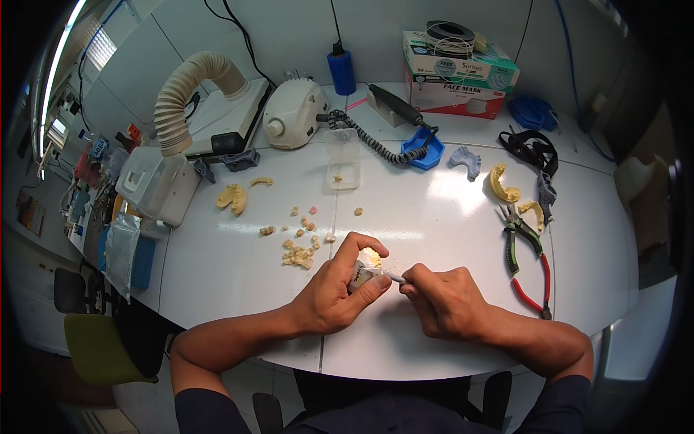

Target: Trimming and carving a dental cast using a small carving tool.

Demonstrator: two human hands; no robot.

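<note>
My left hand (pixel 334 295) is closed around a small dental cast (pixel 367 267), white with a yellowish top, thumb in front and index finger curled over its far side. My right hand (pixel 450 298) pinches a slim grey tool (pixel 395 277), its tip against or very near the cast's right side; its exact kind is hidden by the fingers. Pale crumbs lie on the table just beyond the tool. To the left of my left hand, several loose tooth-like pieces (pixel 298 254) lie scattered, with one pink piece (pixel 313 210) among them.
Pliers (pixel 515 224) with red and green handles lie right. Beyond stand a clear lidded box (pixel 342 173), a blue dish (pixel 423 150), a handpiece (pixel 395 105) on its stand, a white control unit (pixel 295 114) and a ribbed hose (pixel 172 108). Yellow dental arches (pixel 500 184) lie far right.
</note>
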